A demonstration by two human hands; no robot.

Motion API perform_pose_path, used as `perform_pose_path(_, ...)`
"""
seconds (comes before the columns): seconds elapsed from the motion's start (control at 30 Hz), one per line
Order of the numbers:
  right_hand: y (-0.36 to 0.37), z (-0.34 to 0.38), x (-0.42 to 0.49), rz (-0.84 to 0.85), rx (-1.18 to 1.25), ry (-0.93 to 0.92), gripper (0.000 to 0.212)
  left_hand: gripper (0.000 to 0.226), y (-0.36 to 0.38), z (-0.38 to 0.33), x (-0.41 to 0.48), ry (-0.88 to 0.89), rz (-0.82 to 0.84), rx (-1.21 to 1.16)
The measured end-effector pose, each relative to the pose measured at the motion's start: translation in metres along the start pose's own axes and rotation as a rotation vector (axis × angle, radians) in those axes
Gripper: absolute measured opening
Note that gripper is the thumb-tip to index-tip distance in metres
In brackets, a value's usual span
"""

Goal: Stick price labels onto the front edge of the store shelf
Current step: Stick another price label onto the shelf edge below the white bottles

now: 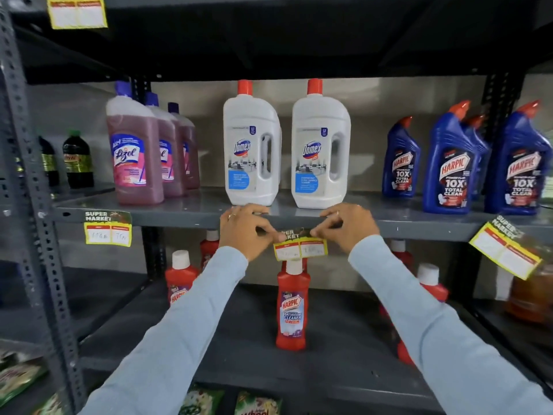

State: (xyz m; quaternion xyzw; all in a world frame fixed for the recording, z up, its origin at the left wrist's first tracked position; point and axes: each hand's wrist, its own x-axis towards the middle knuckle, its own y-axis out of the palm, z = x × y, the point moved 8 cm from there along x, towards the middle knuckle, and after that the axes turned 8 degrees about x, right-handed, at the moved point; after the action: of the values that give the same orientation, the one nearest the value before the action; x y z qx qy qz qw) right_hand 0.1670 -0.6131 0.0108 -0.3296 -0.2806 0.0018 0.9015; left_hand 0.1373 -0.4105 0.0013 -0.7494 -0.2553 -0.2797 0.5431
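Observation:
A yellow and red price label point(300, 246) with a dark "Super Market" top hangs at the front edge of the grey middle shelf point(179, 216), below the two white Domex bottles point(253, 151). My left hand point(244, 227) pinches the label's top left corner against the edge. At the top right corner my right hand point(347, 224) pinches it too. Fingers of both hands rest over the shelf lip. Another label point(108, 229) is stuck on the same edge at the left. A third label point(505, 250) hangs tilted at the right.
Pink Lizol bottles point(134, 157) stand left on the middle shelf, blue Harpic bottles point(449, 166) right. Red Harpic bottles point(292, 307) stand on the shelf below. A perforated steel upright point(33, 205) runs down the left. One more label point(77, 12) sits on the top shelf edge.

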Motion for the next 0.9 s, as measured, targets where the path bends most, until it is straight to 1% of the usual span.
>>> perform_pose_path(0.03,-0.004,-0.003,0.004,0.013,0.117,0.059,0.014,0.024,-0.003,0.003,0.005,-0.034,0.027,-0.065)
perform_pose_path(0.1,-0.007,-0.005,0.009,0.022,0.215,0.14,0.017,0.029,-0.006,0.007,0.013,-0.096,0.1,-0.191)
perform_pose_path(0.17,-0.005,-0.006,0.012,0.004,0.219,0.193,0.022,0.03,-0.006,0.01,0.017,-0.155,0.142,-0.269)
perform_pose_path(0.23,-0.003,-0.006,0.014,-0.032,0.212,0.235,0.029,0.028,-0.006,0.014,0.02,-0.208,0.144,-0.321)
perform_pose_path(0.33,-0.002,-0.007,0.017,-0.087,0.197,0.269,0.03,0.028,-0.003,0.021,0.024,-0.277,0.154,-0.339)
perform_pose_path(0.43,-0.005,-0.009,0.02,-0.106,0.144,0.299,0.033,0.028,0.0,0.027,0.029,-0.312,0.156,-0.35)
perform_pose_path(0.57,-0.008,-0.01,0.026,-0.116,0.118,0.267,0.037,0.031,-0.002,0.027,0.026,-0.305,0.127,-0.37)
perform_pose_path(0.63,-0.009,-0.007,0.026,-0.114,0.101,0.246,0.036,0.045,-0.007,0.025,0.022,-0.293,0.09,-0.403)
perform_pose_path(0.67,-0.011,-0.005,0.025,-0.112,0.088,0.24,0.034,0.048,-0.008,0.022,0.022,-0.282,0.089,-0.411)
perform_pose_path(0.7,-0.012,-0.004,0.024,-0.11,0.088,0.236,0.031,0.047,-0.009,0.019,0.021,-0.267,0.097,-0.414)
perform_pose_path(0.8,-0.018,-0.004,0.013,-0.101,0.171,0.199,0.019,0.033,-0.011,0.013,0.024,-0.232,0.153,-0.396)
perform_pose_path(0.87,-0.026,-0.006,-0.001,-0.117,0.23,0.109,0.012,0.031,-0.013,0.011,0.025,-0.237,0.22,-0.394)
perform_pose_path(0.9,-0.033,-0.009,-0.008,-0.153,0.237,0.06,0.014,0.033,-0.014,0.01,0.025,-0.238,0.255,-0.379)
